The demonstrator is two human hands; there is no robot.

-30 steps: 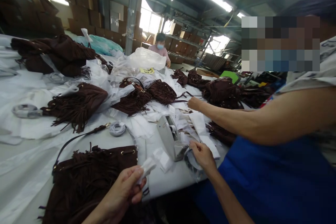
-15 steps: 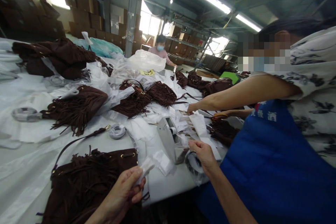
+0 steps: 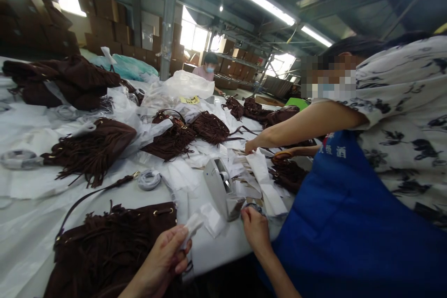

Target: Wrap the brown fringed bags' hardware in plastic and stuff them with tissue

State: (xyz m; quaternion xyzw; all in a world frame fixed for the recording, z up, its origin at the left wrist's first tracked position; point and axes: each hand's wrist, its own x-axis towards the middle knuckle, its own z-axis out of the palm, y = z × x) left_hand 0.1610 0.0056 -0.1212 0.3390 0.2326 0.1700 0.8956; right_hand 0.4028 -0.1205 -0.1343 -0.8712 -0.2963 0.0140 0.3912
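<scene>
My left hand (image 3: 167,253) pinches a folded strip of white wrapping paper (image 3: 194,224) between thumb and fingers. Below and left of it lies a dark brown fringed bag (image 3: 111,247) with its strap stretched out on the table. My right hand (image 3: 257,230) is closed at the fingertips, beside the front end of a grey tape dispenser (image 3: 217,186); whatever it pinches is hidden. A dark coil in clear plastic (image 3: 254,206) shows just behind those fingers, partly covered by the hand. A flat white packet (image 3: 211,220) rests between my hands.
More brown fringed bags (image 3: 94,149) and a wrapped coil (image 3: 149,179) lie on the white table. At the right, a co-worker in a blue apron (image 3: 324,214) reaches across, holding orange-handled scissors (image 3: 282,154). Another person (image 3: 206,71) is at the far side. Cartons (image 3: 104,9) stand behind.
My right hand has dropped down and slightly left, from beside the dispenser's middle to its front end. My left hand still holds the paper strip. The whole view has shifted a little.
</scene>
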